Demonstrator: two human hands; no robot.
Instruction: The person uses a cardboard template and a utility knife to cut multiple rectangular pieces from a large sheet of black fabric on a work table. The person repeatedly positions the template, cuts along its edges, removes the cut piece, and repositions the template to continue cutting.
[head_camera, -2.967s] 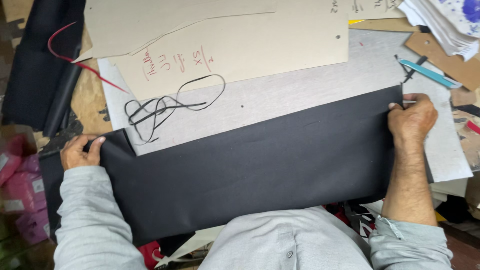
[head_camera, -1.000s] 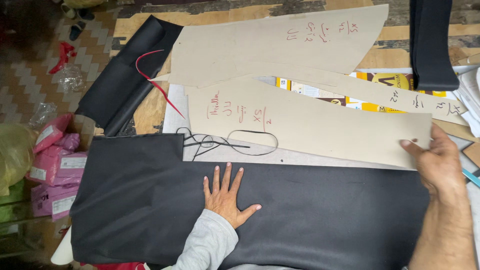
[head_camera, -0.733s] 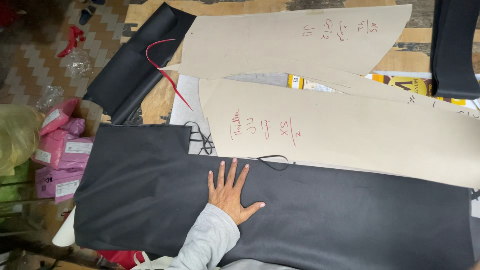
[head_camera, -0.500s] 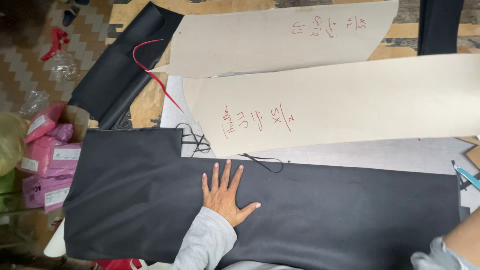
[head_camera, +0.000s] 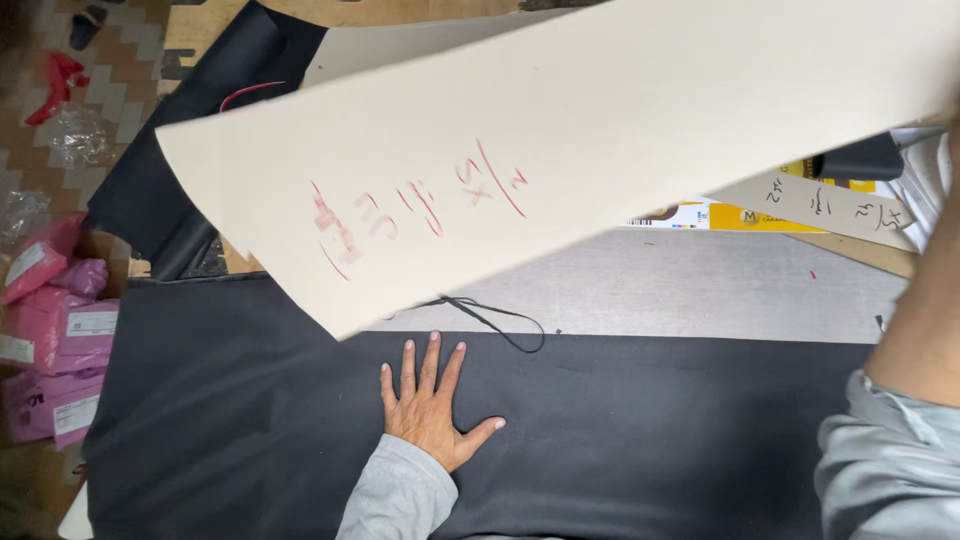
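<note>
Your black fabric (head_camera: 620, 440) runs flat across the near edge of the desk (head_camera: 700, 290), with bare grey surface free beyond it. It looks dark, smooth and unwrinkled. Your left hand (head_camera: 432, 405) lies on it, fingers spread, pressing down. A cream pattern card (head_camera: 560, 130) hangs tilted above; your right hand's grip is out of view.

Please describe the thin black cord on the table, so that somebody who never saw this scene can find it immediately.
Start from the wide black fabric spread across the near side of the table, where the left hand lies flat. Just beyond the fingertips, at the fabric's far edge, the thin black cord loops onto the grey table surface, partly under the big cream pattern card. It is the only thin, string-like black thing there.
</note>
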